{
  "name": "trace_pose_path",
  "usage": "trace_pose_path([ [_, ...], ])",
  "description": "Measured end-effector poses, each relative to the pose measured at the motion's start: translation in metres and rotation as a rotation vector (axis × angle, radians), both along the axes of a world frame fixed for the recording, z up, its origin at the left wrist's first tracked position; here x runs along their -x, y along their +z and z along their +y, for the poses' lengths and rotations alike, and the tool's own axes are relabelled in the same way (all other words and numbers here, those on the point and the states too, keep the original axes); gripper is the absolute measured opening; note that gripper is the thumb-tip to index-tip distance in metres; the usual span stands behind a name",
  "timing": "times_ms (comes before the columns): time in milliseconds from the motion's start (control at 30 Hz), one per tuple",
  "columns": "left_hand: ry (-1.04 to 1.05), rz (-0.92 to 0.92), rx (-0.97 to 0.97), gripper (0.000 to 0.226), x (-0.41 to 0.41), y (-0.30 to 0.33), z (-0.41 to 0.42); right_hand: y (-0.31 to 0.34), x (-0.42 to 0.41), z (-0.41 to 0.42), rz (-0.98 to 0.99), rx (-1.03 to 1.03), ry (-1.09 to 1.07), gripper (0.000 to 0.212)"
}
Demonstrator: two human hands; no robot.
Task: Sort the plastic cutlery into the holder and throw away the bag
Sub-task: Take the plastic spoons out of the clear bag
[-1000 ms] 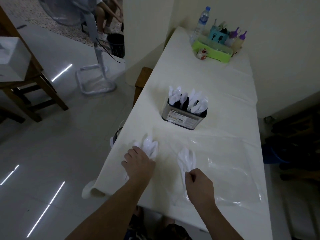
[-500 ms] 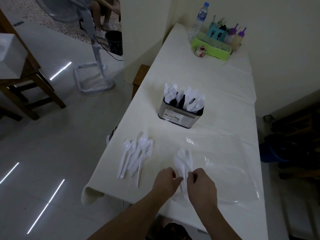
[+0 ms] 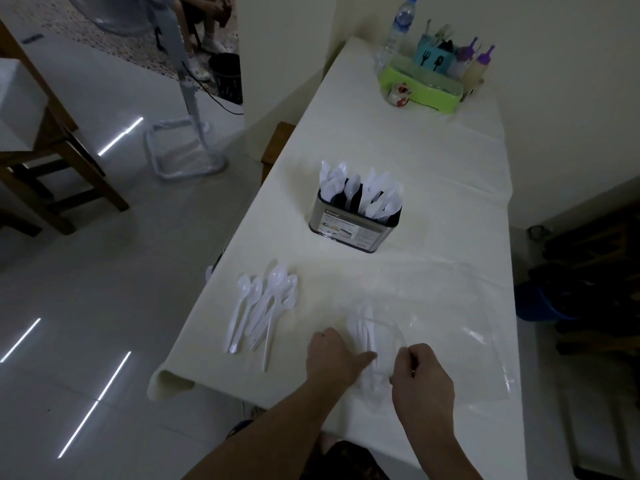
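Note:
A metal cutlery holder [image 3: 349,228] stands mid-table with white plastic spoons, forks and knives upright in it. Several loose white spoons [image 3: 266,306] lie fanned near the table's left edge. A clear plastic bag [image 3: 450,327] lies flat at the near right, and a small bunch of white cutlery [image 3: 363,329] rests at its mouth. My left hand [image 3: 330,355] lies palm down just left of that bunch, with its thumb stretched toward the handles. My right hand [image 3: 420,374] sits just right of the bunch, its fingers curled and pinching the bag's edge.
The white-clothed table [image 3: 398,143] runs along the right wall. At its far end stand a green tray [image 3: 420,88], a water bottle [image 3: 396,32] and squeeze bottles [image 3: 479,65]. Left on the floor are a fan stand [image 3: 187,133], a wooden chair [image 3: 59,147] and a black bin [image 3: 227,76].
My left hand has let go of the spoons at the left edge and moved right to the bunch at the bag. The spoons now lie fanned on the cloth.

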State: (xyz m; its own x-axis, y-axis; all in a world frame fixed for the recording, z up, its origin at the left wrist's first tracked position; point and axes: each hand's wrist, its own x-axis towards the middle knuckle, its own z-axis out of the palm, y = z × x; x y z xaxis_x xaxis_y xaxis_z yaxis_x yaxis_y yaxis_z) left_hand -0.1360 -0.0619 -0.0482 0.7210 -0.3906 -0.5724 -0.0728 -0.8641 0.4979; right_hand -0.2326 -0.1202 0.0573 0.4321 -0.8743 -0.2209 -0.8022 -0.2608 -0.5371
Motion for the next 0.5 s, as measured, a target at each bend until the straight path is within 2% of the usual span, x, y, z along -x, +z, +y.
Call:
trace_pose_path([
  [100,-0.023,-0.063,-0.109,0.104,0.004,0.008,-0.011,0.001,-0.001,-0.003,0.004,0.019,0.030,0.024],
  [367,0.023,-0.137,-0.251,0.075,0.017,0.020,-0.028,-0.002,-0.001,-0.008,0.036,0.009,0.095,0.024],
  [500,0.046,-0.164,-0.298,0.077,0.025,0.020,-0.035,-0.005,0.003,-0.011,0.059,-0.016,0.102,0.024],
])
